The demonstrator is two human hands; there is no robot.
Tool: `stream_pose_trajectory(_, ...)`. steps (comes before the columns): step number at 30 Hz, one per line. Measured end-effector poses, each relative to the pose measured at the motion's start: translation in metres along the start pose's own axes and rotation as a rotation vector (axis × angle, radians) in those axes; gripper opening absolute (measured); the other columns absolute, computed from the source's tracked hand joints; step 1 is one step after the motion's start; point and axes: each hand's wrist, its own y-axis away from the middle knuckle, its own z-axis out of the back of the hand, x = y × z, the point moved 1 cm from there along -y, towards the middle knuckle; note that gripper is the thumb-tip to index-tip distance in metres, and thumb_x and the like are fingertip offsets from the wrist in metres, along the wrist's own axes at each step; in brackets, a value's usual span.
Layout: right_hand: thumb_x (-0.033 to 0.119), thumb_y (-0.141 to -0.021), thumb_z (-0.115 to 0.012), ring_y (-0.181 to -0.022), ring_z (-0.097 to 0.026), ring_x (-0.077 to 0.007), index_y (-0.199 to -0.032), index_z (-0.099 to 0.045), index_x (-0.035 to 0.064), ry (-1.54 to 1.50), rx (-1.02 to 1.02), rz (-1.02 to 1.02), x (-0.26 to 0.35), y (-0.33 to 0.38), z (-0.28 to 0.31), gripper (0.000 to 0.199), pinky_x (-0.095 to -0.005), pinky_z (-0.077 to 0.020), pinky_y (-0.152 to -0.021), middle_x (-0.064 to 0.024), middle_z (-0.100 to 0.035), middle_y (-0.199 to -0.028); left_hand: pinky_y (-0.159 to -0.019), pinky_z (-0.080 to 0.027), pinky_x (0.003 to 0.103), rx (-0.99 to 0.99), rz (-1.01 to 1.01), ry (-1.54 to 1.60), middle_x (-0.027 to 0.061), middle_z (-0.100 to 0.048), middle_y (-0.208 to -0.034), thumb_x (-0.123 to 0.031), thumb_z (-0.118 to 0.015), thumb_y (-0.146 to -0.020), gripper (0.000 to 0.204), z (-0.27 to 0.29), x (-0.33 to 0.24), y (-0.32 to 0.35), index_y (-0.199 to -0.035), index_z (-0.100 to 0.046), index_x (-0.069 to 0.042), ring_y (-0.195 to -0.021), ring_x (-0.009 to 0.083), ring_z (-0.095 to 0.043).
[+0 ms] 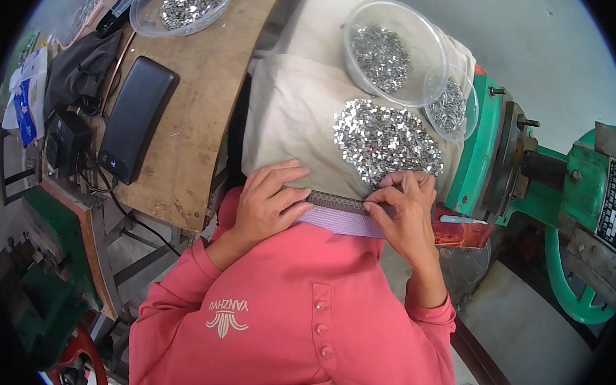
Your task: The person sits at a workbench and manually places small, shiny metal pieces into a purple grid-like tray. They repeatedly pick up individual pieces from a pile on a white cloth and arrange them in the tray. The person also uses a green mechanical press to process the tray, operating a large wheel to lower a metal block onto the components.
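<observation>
A narrow dark slotted strip (339,200) lies crosswise in front of me at the near edge of the cloth. My left hand (265,203) grips its left end between thumb and fingers. At the right end, my right hand (406,215) is pinched, thumb and forefinger touching the strip; anything small between them is hidden. Just beyond the right fingers spreads a loose pile of small shiny metal pieces (387,142). A lilac woven band (341,222) runs along the strip's near side.
Beyond the pile stand a clear round tub (437,49) of metal pieces and a shallow clear dish (471,117) with more. On the right is a green hand-wheel machine (576,186). A wooden table (187,109) at left carries a black power bank (137,121) and another clear tub (139,20).
</observation>
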Motion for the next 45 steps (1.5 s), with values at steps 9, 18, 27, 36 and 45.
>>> stream_pose_trajectory(9, 0.014, -0.070, -0.080, -0.106, -0.046, -0.0289, -0.079, -0.075, 0.0129, -0.034, 0.020, -0.009, -0.004, -0.001, 0.000, 0.011, -0.0429, -0.0339, -0.090, -0.0002, -0.059, -0.102, -0.094, -0.045, 0.038, 0.015, 0.000, -0.025, 0.0031, -0.066, -0.119, -0.019, -0.082, -0.072, 0.019, 0.000, -0.001, -0.001, -0.085, -0.071, -0.010, -0.117, 0.0247, -0.060)
stream_pose_trajectory(18, 0.019, -0.076, -0.079, -0.107, -0.044, -0.0269, -0.086, -0.078, 0.0154, -0.090, 0.029, 0.043, -0.014, -0.001, 0.000, 0.010, -0.0415, -0.0317, -0.092, 0.0012, -0.061, -0.104, -0.092, -0.046, 0.038, 0.021, -0.003, -0.024, 0.0036, -0.066, -0.119, -0.019, -0.083, -0.070, 0.020, 0.001, 0.001, -0.001, -0.084, -0.071, -0.010, -0.117, 0.0257, -0.060)
stream_pose_trajectory(27, 0.015, -0.077, -0.078, -0.103, -0.046, -0.0229, -0.089, -0.078, 0.0129, -0.152, -0.035, 0.022, 0.006, -0.013, -0.004, 0.013, -0.0373, -0.0325, -0.093, 0.0013, -0.064, -0.096, -0.093, -0.045, 0.037, 0.013, -0.005, -0.017, 0.0024, -0.066, -0.119, -0.020, -0.081, -0.071, 0.020, 0.000, 0.001, -0.001, -0.087, -0.072, -0.010, -0.117, 0.0235, -0.061)
stream_pose_trajectory(36, 0.023, -0.071, -0.082, -0.106, -0.046, -0.0271, -0.085, -0.077, 0.0171, -0.055, -0.022, 0.088, 0.030, -0.024, -0.023, 0.016, -0.0428, -0.0321, -0.092, 0.0018, -0.061, -0.099, -0.094, -0.046, 0.040, -0.011, -0.019, 0.007, 0.0045, -0.064, -0.121, -0.018, -0.079, -0.071, 0.021, -0.003, 0.004, 0.004, -0.089, -0.072, -0.009, -0.119, 0.0253, -0.059)
stream_pose_trajectory(45, 0.020, -0.069, -0.082, -0.108, -0.047, -0.0263, -0.080, -0.079, 0.0182, -0.085, -0.031, 0.030, 0.031, -0.020, -0.021, 0.012, -0.0427, -0.0327, -0.096, 0.0017, -0.062, -0.098, -0.096, -0.045, 0.040, 0.008, -0.006, 0.013, 0.0041, -0.064, -0.122, -0.021, -0.079, -0.074, 0.019, 0.001, 0.003, 0.006, -0.089, -0.072, -0.011, -0.120, 0.0252, -0.058)
